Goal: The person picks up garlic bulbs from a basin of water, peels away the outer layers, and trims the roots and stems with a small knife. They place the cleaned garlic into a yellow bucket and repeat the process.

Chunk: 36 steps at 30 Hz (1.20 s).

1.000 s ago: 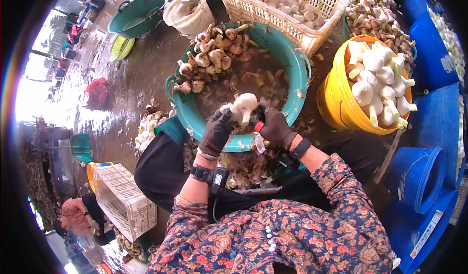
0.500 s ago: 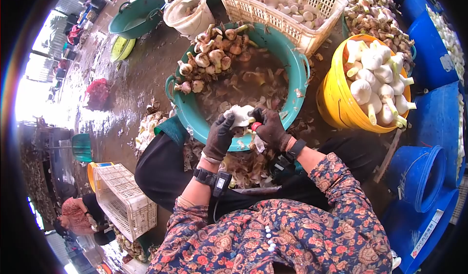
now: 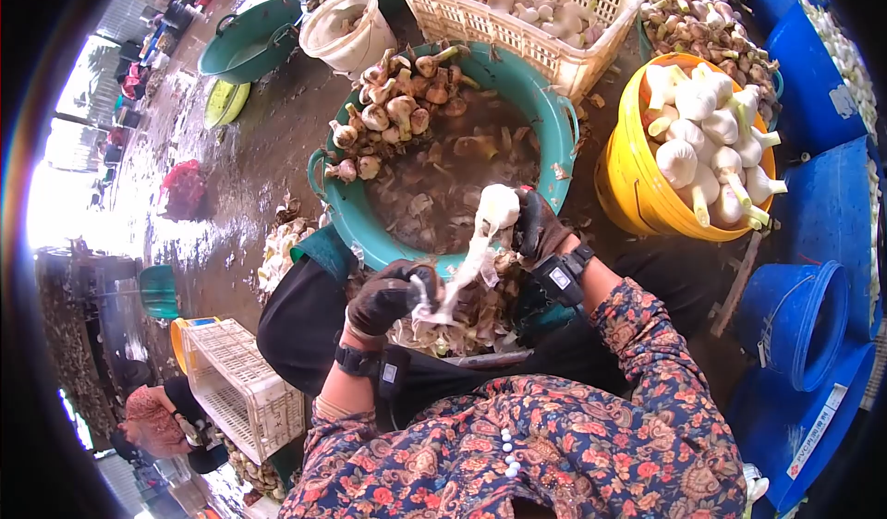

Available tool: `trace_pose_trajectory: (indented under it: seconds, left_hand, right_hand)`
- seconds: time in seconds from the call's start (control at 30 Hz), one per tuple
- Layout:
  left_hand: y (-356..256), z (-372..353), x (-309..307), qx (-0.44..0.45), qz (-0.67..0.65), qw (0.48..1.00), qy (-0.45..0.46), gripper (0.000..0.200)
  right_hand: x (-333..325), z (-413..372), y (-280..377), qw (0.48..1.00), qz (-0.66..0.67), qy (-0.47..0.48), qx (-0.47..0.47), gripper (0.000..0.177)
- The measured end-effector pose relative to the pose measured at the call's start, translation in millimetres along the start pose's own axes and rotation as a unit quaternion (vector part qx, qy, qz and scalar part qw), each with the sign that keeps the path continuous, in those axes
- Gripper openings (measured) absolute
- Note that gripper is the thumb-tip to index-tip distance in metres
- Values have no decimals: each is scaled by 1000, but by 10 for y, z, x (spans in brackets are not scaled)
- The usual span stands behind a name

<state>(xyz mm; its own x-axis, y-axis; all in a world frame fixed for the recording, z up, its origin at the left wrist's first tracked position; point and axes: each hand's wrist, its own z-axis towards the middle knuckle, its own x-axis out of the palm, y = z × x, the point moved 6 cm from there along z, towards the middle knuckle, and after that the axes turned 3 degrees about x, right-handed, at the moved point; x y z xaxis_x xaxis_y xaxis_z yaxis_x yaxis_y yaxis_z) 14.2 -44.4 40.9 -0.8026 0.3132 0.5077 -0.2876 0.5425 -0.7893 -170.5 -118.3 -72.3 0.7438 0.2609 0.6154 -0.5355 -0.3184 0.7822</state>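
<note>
A white garlic bulb (image 3: 499,205) is held up over the near rim of a green tub (image 3: 356,232), with my gloved right hand (image 3: 540,231) closed round its right side. A small red bit shows by the right fingertips; what it belongs to is hidden. From the bulb a pale strip of garlic skin (image 3: 473,265) stretches down to my gloved left hand (image 3: 393,299), whose fingers are pinched on its lower end. Inside the tub, unpeeled garlic bulbs (image 3: 402,112) are heaped at the far left, beside brownish water with loose skins.
Right of the tub stands a yellow bucket (image 3: 614,182) of white peeled bulbs. Behind are a cream crate (image 3: 554,61) and a white pail (image 3: 319,43). A blue bucket (image 3: 781,320) sits at right. Peelings (image 3: 453,334) lie before my lap. Another person (image 3: 152,417) is at lower left.
My hands have moved apart, the left down and left, the right slightly up and right with the bulb. Skin now stretches between them.
</note>
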Motion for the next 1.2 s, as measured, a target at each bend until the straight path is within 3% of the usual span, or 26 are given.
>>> trace_pose_trajectory:
  seconds: [0.03, 0.07, 0.1, 0.13, 0.17, 0.2, 0.23, 0.3, 0.37, 0.4, 0.43, 0.47, 0.5, 0.57, 0.63, 0.67, 0.7, 0.77, 0.8, 0.83, 0.9, 0.97, 1.03, 1.07, 1.1, 1.2]
  left_hand:
    - [-94, -55, -37, 31, 0, 999, 11, 33]
    - [-128, -165, -145, 85, -28, 996, -27, 35]
    - [-133, -258, -263, 137, -56, 987, -65, 37]
    - [-237, -163, -153, 184, -119, 969, 113, 40]
    - [-331, -155, -105, 228, -178, 914, 284, 43]
    - [31, -381, -587, 128, -198, 972, 18, 44]
    - [-539, -158, 109, 157, 81, 982, 62, 42]
    - [-187, 189, -3, 47, 306, 950, -40, 44]
    - [179, 417, -372, -26, 524, 848, -76, 47]
    - [228, 497, -430, -73, 458, 880, -99, 47]
    - [272, 556, -515, -119, 386, 907, -121, 47]
    - [354, 653, -792, -59, 327, 931, -152, 49]
    - [487, 761, -1121, -55, 325, 930, -161, 49]
    - [285, 774, -1870, 44, 453, 796, -399, 54]
    - [-185, 753, -2129, 2, 555, 686, -470, 79]
    - [-370, 824, -2205, 21, 624, 630, -462, 76]
    - [-513, 899, -2255, 39, 689, 568, -449, 74]
    - [-683, 1093, -2369, -7, 755, 522, -396, 67]
    - [-457, 1384, -3043, 59, 825, 445, -343, 60]
    - [-539, 1496, -3001, 64, 823, 450, -340, 60]
    - [-590, 1543, -2931, -134, 790, 509, -314, 52]
    - [-583, 1513, -2811, -113, 793, 506, -318, 50]
    - [-478, 1472, -2590, -161, 667, 685, -246, 51]
    - [-275, 1439, -2286, -129, 433, 873, -185, 50]
    - [-59, 1419, -2067, -104, 214, 963, -128, 44]
    - [-20, 1240, -845, -16, 277, 959, 61, 48]
  right_hand:
    - [37, -19, 121, 977, -197, -8, -81, 24]
    - [8, 4, 138, 976, -200, -10, -83, 24]
    - [-141, 44, 4, 998, -29, -54, 23, 25]
    - [-213, 28, -141, 976, 144, -96, 130, 26]
    - [-263, 19, -126, 976, 143, -97, 132, 26]
    - [-263, 9, -129, 958, 211, -77, 179, 28]
    - [-204, 16, -121, 933, 277, -53, 225, 30]
    - [-37, -1, 19, 938, 244, -80, 232, 28]
    - [-79, 49, 74, 964, 145, -81, 208, 21]
    - [-7, 9, 295, 982, 47, -99, 157, 21]
    - [75, -40, 443, 971, 138, -134, 139, 22]
    - [-136, 23, 452, 967, 234, -5, 104, 24]
    - [-27, -31, 866, 978, 176, -113, -5, 29]
    - [-448, -119, 1057, 945, 278, -142, -95, 66]
    - [5, -139, 1435, 944, 319, 71, -49, 76]
    - [-62, -120, 1291, 963, 268, 21, -11, 75]
    - [-154, -99, 1109, 996, 21, -84, 8, 73]
    - [-10, 1, 648, 975, 144, -85, 144, 64]
    - [44, -1, 516, 978, 61, -83, 179, 58]
    - [78, -12, 398, 973, -23, -81, 214, 52]
    - [127, -11, 164, 965, -48, -78, 247, 49]
    - [149, -41, 22, 954, -71, -100, 275, 52]
    - [144, -107, -162, 914, 66, -122, 381, 54]
    - [144, -133, -244, 898, 99, -124, 411, 56]
    - [86, -135, -336, 898, 105, -128, 408, 56]
    - [66, -218, -579, 871, 186, -97, 443, 56]
